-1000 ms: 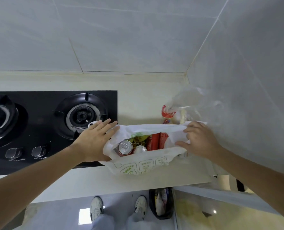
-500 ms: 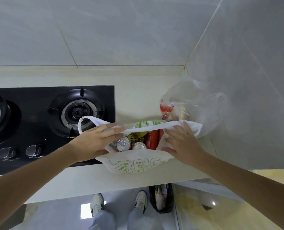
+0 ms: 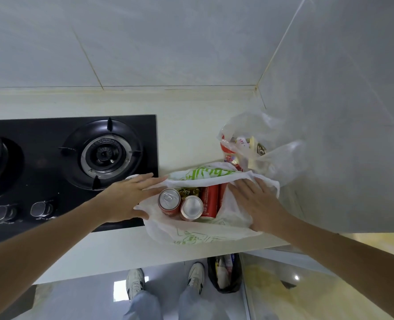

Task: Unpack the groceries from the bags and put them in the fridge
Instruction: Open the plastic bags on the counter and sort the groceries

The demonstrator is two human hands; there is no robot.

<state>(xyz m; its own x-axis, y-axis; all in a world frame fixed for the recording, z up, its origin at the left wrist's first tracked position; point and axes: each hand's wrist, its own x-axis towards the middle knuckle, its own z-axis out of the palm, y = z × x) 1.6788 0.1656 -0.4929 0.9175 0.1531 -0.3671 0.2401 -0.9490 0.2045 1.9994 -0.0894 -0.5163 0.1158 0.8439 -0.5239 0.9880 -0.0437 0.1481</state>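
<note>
A white plastic bag with green print (image 3: 198, 235) stands on the pale counter (image 3: 113, 252), its mouth spread wide. Inside it are two upright red cans with silver tops (image 3: 169, 201) (image 3: 191, 207), a taller red can (image 3: 211, 200) and a green-yellow packet (image 3: 188, 192). My left hand (image 3: 126, 199) holds the bag's left rim, fingers stretched flat and thumb underneath. My right hand (image 3: 259, 205) presses the right side of the bag outward, fingers spread. Behind it a clear plastic bag (image 3: 267, 144) holds packaged food.
A black gas hob (image 3: 60, 172) with a burner (image 3: 103, 154) and two knobs lies left of the bag, touching my left hand's side. Tiled walls close the back and the right corner. On the floor stand my shoes and a black bag (image 3: 224, 273).
Both hands have pulled the white bag's mouth wider, so the cans show more fully. The view has dropped slightly and shifted left.
</note>
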